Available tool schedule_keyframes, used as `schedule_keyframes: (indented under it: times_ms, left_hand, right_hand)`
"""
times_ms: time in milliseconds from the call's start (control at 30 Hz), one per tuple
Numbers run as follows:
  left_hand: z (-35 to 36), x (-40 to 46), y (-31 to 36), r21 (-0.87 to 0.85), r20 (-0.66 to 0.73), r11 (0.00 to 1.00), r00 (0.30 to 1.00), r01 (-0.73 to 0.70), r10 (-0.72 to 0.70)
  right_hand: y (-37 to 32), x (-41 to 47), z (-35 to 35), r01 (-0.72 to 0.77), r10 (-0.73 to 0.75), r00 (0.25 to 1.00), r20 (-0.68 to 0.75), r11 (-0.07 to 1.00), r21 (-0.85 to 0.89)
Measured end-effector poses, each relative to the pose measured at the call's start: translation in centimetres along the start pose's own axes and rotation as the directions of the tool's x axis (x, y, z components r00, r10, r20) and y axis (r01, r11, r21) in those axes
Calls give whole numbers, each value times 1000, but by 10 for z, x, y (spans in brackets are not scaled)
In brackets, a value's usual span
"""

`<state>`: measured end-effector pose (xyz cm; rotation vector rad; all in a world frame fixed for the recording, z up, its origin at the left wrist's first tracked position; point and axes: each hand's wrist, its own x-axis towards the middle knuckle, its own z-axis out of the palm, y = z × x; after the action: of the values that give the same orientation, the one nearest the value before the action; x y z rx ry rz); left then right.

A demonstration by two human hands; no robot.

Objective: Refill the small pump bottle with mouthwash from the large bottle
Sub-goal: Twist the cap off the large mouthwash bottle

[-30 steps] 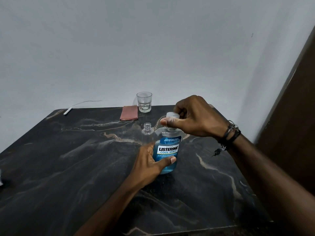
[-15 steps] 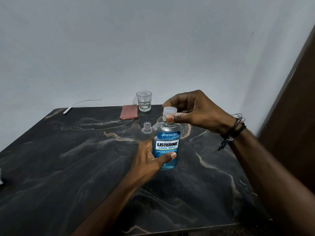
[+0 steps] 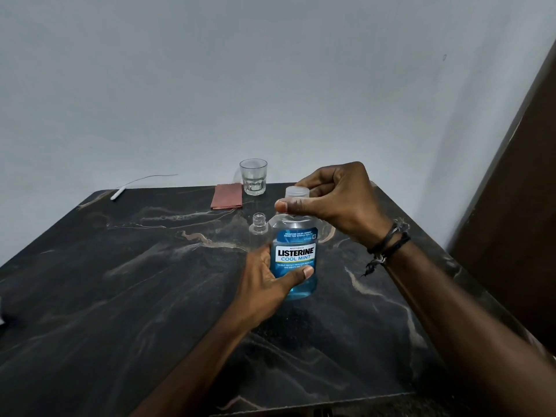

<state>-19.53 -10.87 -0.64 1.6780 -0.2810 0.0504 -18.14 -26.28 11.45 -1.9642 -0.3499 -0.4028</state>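
The large mouthwash bottle (image 3: 296, 254), clear with blue liquid and a blue label, stands upright near the middle of the dark marble table (image 3: 120, 281). My left hand (image 3: 267, 278) grips its body from the left, thumb across the label. My right hand (image 3: 334, 203) pinches the bottle's translucent cap (image 3: 296, 192) from above. Just behind and left of the large bottle stands the small clear bottle (image 3: 259, 228), open-necked, with no pump on it. Its lower part is hidden by my left hand.
An empty drinking glass (image 3: 253, 176) stands at the table's far edge, next to a folded reddish cloth (image 3: 227, 196). A white cable (image 3: 126, 188) lies at the far left corner. A brown wooden panel (image 3: 517, 206) rises on the right.
My right hand has turned on the cap and shifted its fingers round it. The large bottle has moved slightly towards the back; my left hand keeps its hold.
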Motion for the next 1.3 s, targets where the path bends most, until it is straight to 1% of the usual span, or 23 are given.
schedule_keyframes:
  times_ms: [133, 200, 267, 400, 467, 533, 633, 767, 833, 967, 1067, 1167, 1233, 1300]
  left_hand:
    - [0, 0, 0, -2, -5, 1000, 1000, -14, 14]
    - [0, 1, 0, -3, -9, 1000, 1000, -12, 12]
    - [-2, 2, -3, -8, -14, 1000, 1000, 0, 0]
    - [-2, 1, -5, -15, -14, 1000, 1000, 15, -15]
    - [-3, 0, -5, -14, 3, 1000, 1000, 24, -24]
    - [-3, 0, -5, -16, 9, 1000, 1000, 26, -25]
    - [-3, -1, -4, -13, -1, 1000, 1000, 18, -18]
    - [-2, -3, -2, -1, -15, 1000, 1000, -6, 6]
    - [-3, -2, -1, 7, -27, 1000, 999, -21, 21]
    - [-5, -2, 3, 40, -30, 997, 997, -66, 67]
    - [-6, -2, 3, 40, -19, 997, 998, -64, 64]
    - [-9, -2, 0, 9, 10, 1000, 1000, -27, 27]
    - [-11, -3, -2, -2, 37, 1000, 999, -9, 9]
    - [-13, -4, -3, 5, 55, 1000, 998, 2, -3]
  right_hand:
    - [-3, -3, 7, -14, 7, 996, -87, 997, -82]
    - [-3, -3, 8, -23, 16, 997, -81, 996, -83]
    - [-1, -2, 6, -33, 32, 999, -21, 999, -11]
    - [1, -2, -1, -51, 29, 988, 152, 988, 147]
    - [3, -4, -3, -86, 26, 971, 236, 966, 245]
    - [5, -4, -3, -133, 40, 962, 270, 932, 337]
    - [6, -5, 0, -156, 69, 972, 224, 901, 404]
    - [4, -6, 3, -144, 89, 985, 149, 898, 417]
    - [2, -7, 4, -108, 73, 992, 105, 919, 380]
    - [3, -10, 7, -54, 54, 998, 7, 967, 250]
    - [5, -9, 10, -40, 50, 998, -34, 969, 244]
    - [4, -10, 9, -14, 16, 1000, -7, 972, 236]
    - [5, -11, 6, -16, 5, 999, 42, 969, 247]
    - [6, -10, 1, -45, 12, 994, 113, 955, 294]
